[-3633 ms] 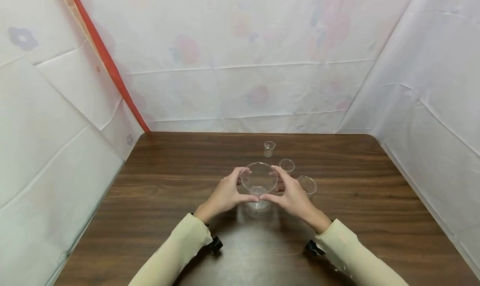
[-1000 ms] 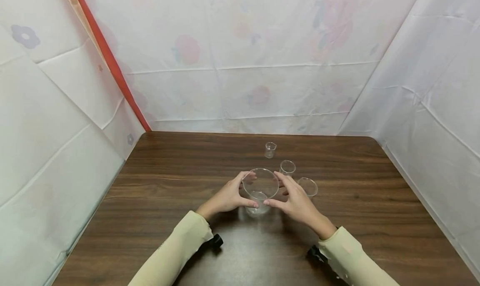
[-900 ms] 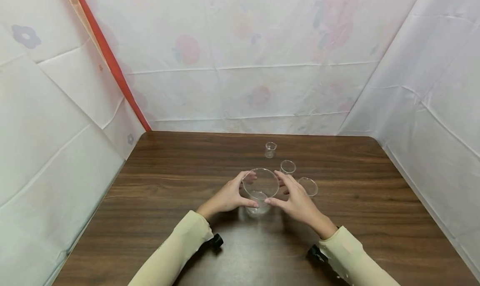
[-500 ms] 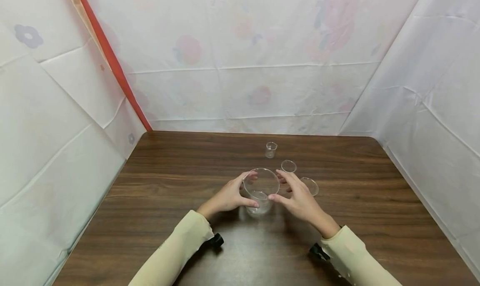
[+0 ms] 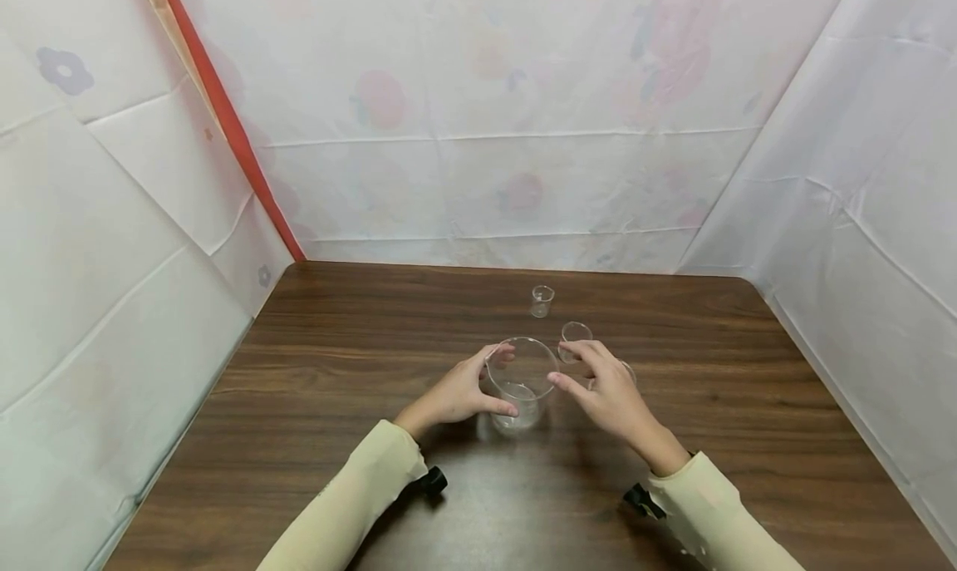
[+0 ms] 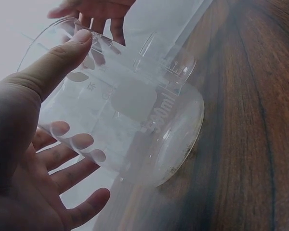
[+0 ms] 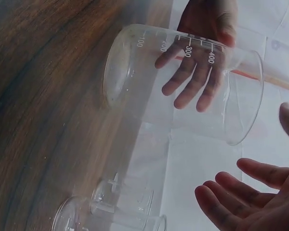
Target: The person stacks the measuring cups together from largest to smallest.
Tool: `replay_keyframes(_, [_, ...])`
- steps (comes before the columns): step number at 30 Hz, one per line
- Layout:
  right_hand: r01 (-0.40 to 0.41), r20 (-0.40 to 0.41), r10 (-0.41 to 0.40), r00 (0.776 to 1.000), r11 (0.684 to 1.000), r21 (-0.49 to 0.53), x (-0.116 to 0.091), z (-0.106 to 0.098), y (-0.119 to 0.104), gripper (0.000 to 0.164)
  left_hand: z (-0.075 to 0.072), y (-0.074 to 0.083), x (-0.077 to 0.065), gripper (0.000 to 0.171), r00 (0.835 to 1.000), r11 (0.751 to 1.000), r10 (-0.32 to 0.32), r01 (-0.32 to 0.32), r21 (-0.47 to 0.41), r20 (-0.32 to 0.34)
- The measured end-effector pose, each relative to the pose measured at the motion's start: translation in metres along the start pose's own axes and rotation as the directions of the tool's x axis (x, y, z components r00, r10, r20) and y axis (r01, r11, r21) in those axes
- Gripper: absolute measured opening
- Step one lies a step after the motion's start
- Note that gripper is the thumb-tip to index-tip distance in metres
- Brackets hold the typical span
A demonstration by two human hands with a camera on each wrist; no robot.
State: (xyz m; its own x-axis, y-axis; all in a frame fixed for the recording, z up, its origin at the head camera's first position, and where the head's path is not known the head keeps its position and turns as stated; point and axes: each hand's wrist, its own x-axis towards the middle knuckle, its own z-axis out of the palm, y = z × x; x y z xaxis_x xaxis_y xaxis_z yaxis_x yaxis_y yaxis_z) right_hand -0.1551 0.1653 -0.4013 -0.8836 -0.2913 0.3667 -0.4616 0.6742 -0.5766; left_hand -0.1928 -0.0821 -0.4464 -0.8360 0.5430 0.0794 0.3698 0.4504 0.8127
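A large clear glass beaker stands upright on the brown table; "500ml" is printed on its side in the left wrist view. My left hand holds it from the left, thumb on the near side, with fingertips pressed against the glass. On the other side my right hand is apart from the beaker, its fingers spread and relaxed with nothing in them. Just beyond that hand stands a smaller beaker. Another beaker is mostly hidden behind the right hand.
The smallest beaker stands farther back on the wooden table. White patterned sheets enclose the table at the back and both sides. A red strip runs down the left back corner.
My right hand has let go of the large beaker and moved right, now covering part of the right-hand beaker. Since the oldest frame the large beaker sits slightly lower in view; my left hand stays on it.
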Motion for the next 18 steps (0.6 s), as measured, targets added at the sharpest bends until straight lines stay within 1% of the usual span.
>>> replay_keyframes(3, [-0.004, -0.027, 0.004, 1.000, 1.000, -0.017, -0.001, -0.001, 0.001, 0.044, 0.000, 0.000, 0.000, 0.093, 1.000, 1.000, 0.000, 0.000, -0.005, 0.001])
replay_keyframes(6, [-0.011, -0.043, 0.010, 0.999, 1.000, -0.023, -0.001, -0.003, 0.001, 0.042, 0.001, -0.001, -0.002, 0.092, 1.000, 1.000, -0.005, 0.005, -0.006, -0.007])
replay_keyframes(12, [-0.025, -0.074, 0.022, 0.997, 0.998, -0.049, -0.004, -0.009, 0.004, 0.041, 0.003, -0.001, -0.003, 0.089, 1.000, 1.000, -0.003, 0.003, -0.018, 0.004])
replay_keyframes(18, [-0.008, -0.088, 0.001, 0.996, 0.996, -0.083, -0.002, -0.016, 0.006, 0.038, 0.001, 0.001, -0.002, 0.088, 1.000, 1.000, -0.002, 0.002, -0.022, 0.001])
